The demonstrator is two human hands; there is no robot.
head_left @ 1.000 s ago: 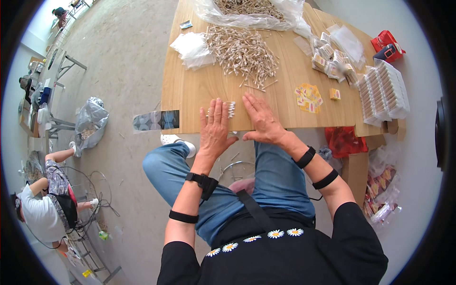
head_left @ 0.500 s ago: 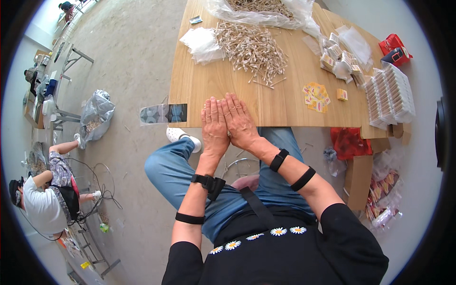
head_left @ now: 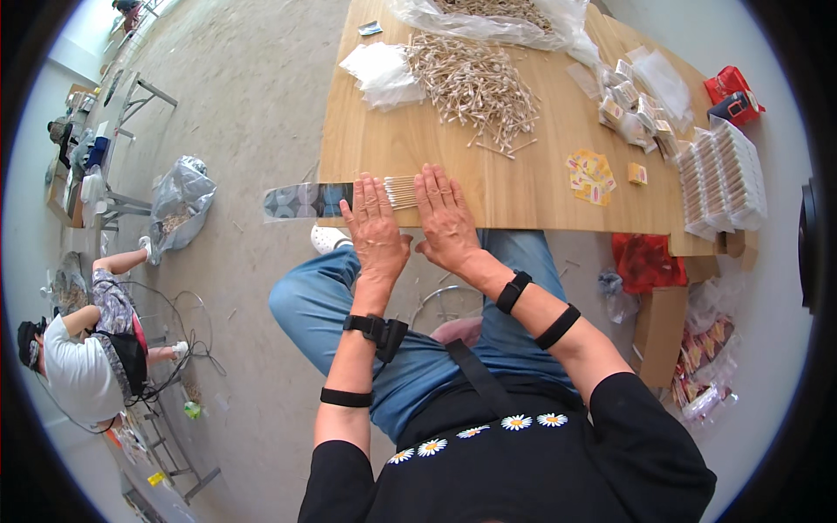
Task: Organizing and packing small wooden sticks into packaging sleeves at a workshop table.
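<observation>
Near the front edge of the wooden table (head_left: 514,205), a row of cotton swabs (head_left: 402,193) lies side by side between my two hands. My left hand (head_left: 378,231) is flat at the row's left end, fingers stretched out. Flat at the right end rests my right hand (head_left: 446,222), its fingers also straight. Part of the row may be hidden under the fingers. Beyond it spreads a large loose pile of cotton swabs (head_left: 475,87). A patterned dark strip (head_left: 305,200) sticks out past the table's left edge, beside my left hand.
Clear plastic bags (head_left: 381,74) lie left of the pile. Yellow printed cards (head_left: 591,177) and a small yellow box (head_left: 637,174) are at right, near stacked packs of swabs (head_left: 722,179). A big open bag of swabs (head_left: 497,17) stands behind. Another person (head_left: 83,362) sits far left.
My hands, side by side before, have moved apart, the left one going left. The row of cotton swabs now shows between them. The view has shifted slightly.
</observation>
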